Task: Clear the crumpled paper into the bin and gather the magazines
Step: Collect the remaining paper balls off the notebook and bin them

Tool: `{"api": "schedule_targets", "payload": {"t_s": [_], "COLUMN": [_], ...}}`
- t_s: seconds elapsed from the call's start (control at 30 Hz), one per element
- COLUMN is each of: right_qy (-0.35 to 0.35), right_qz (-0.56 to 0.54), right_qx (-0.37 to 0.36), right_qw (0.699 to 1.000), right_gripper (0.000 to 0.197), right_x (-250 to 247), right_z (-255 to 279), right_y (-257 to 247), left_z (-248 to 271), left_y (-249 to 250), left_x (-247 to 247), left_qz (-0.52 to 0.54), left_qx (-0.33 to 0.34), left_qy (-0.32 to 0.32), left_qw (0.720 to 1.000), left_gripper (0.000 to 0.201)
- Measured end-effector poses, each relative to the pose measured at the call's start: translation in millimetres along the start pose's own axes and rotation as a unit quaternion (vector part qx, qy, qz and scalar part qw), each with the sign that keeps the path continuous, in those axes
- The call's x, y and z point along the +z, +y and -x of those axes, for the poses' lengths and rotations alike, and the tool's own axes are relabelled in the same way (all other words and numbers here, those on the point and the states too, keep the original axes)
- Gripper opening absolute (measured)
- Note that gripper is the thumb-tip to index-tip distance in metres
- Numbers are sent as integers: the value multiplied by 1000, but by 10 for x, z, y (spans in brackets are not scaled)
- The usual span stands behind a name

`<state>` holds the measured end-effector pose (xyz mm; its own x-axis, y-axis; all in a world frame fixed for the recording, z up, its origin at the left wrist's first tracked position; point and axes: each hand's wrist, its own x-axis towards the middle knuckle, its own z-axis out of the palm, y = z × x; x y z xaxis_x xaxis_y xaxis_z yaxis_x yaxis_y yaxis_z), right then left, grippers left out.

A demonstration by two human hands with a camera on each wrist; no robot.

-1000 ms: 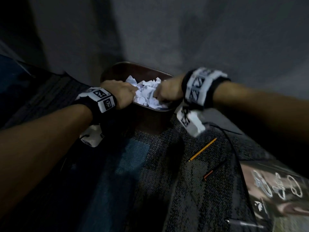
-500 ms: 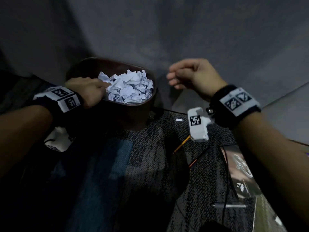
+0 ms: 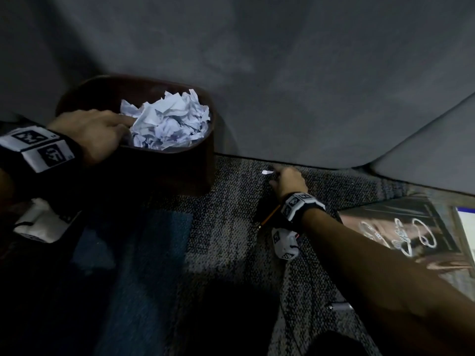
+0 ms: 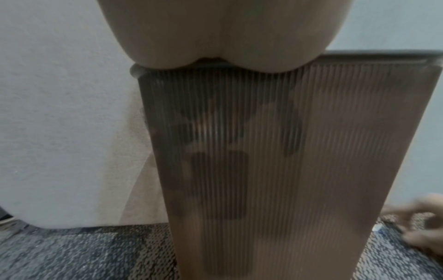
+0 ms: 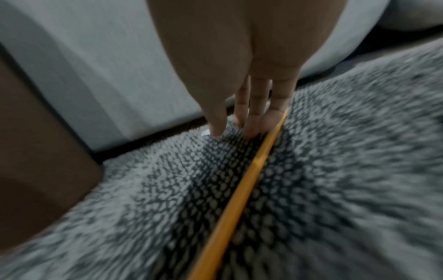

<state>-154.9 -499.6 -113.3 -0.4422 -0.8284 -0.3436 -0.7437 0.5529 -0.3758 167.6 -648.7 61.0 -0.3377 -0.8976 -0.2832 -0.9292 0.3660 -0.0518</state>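
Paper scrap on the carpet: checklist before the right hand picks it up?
1. Paper scrap in view on the carpet, beside the fingertips: ok.
2. Right hand free, fingers straight: ok.
3. Fingers already on the scrap: cannot tell, blurred.
4. Pencil lies along the fingers, could be snagged: not ok.
5. Bin steadied by left hand at the rim: ok.
6. Room in the bin, crumpled paper piled to the rim: not ok.

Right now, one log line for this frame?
left hand: on brown ribbed bin rim | right hand: reaching small white paper scrap on grey carpet | crumpled white paper: binned
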Motion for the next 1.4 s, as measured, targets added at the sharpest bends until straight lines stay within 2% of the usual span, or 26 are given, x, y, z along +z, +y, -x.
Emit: {"api": "schedule_targets", "payload": {"t_s": [0.13, 0.2, 0.37, 0.63, 0.7, 0.77, 0.83, 0.87, 0.9, 0.93, 0.97, 1.0, 1.07, 1.13, 1.2, 1.3, 1.4], "right_qy": [33, 46, 22, -36, -5, 103, 215, 244, 251, 238, 204, 159, 75, 72, 128, 160, 164], "right_qz": [-10, -9, -10, -41, -99, -169, -230, -247, -259, -259, -235, -174, -4, 44, -50, -208, -222], "right_qx": [7, 15, 30, 53, 20, -77, -224, -293, -344, -377, -396, -400, -362, -342, -352, -356, -340], "right_qw": [999, 999, 999, 997, 995, 977, 922, 891, 867, 857, 864, 886, 929, 936, 926, 897, 899], "right_gripper": [27, 21, 33, 34, 20, 9, 10, 11, 9, 7, 6, 6, 4, 22, 34, 35, 29], "right_x": [60, 98, 119, 17, -83, -291, -617, -798, -955, -1064, -1120, -1140, -1075, -1021, -1091, -1217, -1243], "right_z": [-170, -196, -255, -145, -46, 121, 335, 433, 510, 554, 549, 524, 453, 425, 469, 570, 730], "right_y": [-75, -97, -99, -130, -211, -433, -867, -1147, -1438, -1708, -1942, -2137, -2335, -2294, -2140, -1787, -1286], "left_z": [2, 39, 53, 95, 93, 102, 109, 106, 105, 103, 103, 103, 108, 97, 91, 83, 83], "left_y": [-3, 18, 61, 90, 84, 81, 73, 75, 91, 97, 100, 93, 91, 84, 68, 113, 56], "left_x": [-28, -42, -73, -105, -117, -120, -112, -105, -109, -109, -118, -125, -134, -117, -113, -113, -102], "left_qz": [-14, -33, -13, -21, -12, 0, 7, 10, 10, 10, 9, 10, 10, 4, -3, -10, -7], "left_qx": [0, 15, -9, 4, 0, 2, 3, 4, 2, 2, 2, 3, 5, 16, 7, 11, 27], "left_qy": [-10, -29, -11, -24, -28, -26, -22, -20, -22, -22, -22, -23, -25, -22, -28, -15, -19], "left_qw": [1000, 999, 1000, 999, 1000, 1000, 1000, 1000, 1000, 1000, 1000, 1000, 1000, 1000, 1000, 1000, 999], "left_gripper": [41, 53, 42, 42, 40, 41, 44, 44, 44, 45, 45, 44, 43, 41, 41, 41, 41]}}
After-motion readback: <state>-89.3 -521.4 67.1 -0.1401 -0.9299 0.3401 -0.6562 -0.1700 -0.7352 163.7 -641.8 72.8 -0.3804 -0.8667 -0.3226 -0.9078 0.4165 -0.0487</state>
